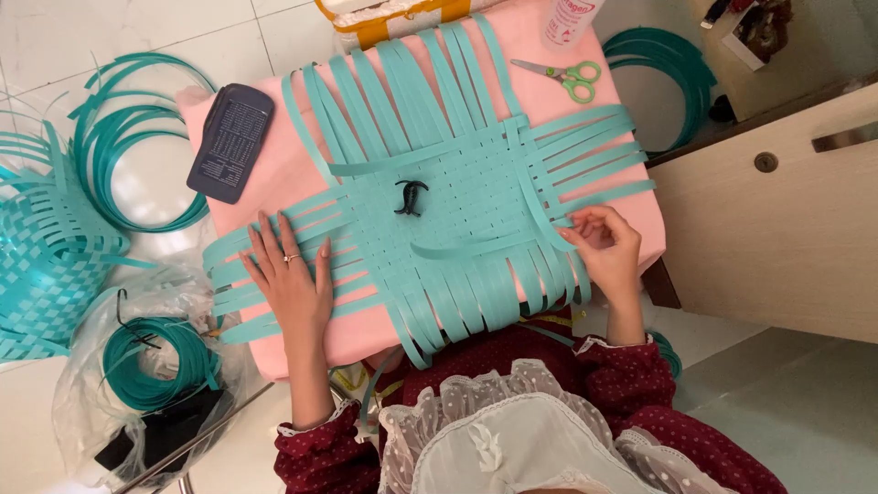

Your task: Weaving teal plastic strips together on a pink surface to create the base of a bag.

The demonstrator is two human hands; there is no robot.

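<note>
- The right hand pinches a teal strip at the right edge of the woven teal mat, fingertips closed on it where the loose ends fan out.
- The left hand lies flat and open, fingers spread, pressing down the loose strips on the mat's left side; it grasps nothing.
- The mat lies in the middle of the pink-covered desk, its centre tightly plaited, with free strips running out on all four sides.
- A small black clip sits on the weave near the centre.
- Judging by this, the step in hand is working a strip into the right border; the next move would call for threading it over and under while the left hand keeps the mat from shifting.
- Green scissors lie at the desk's far edge, and a dark case at its left.
</note>
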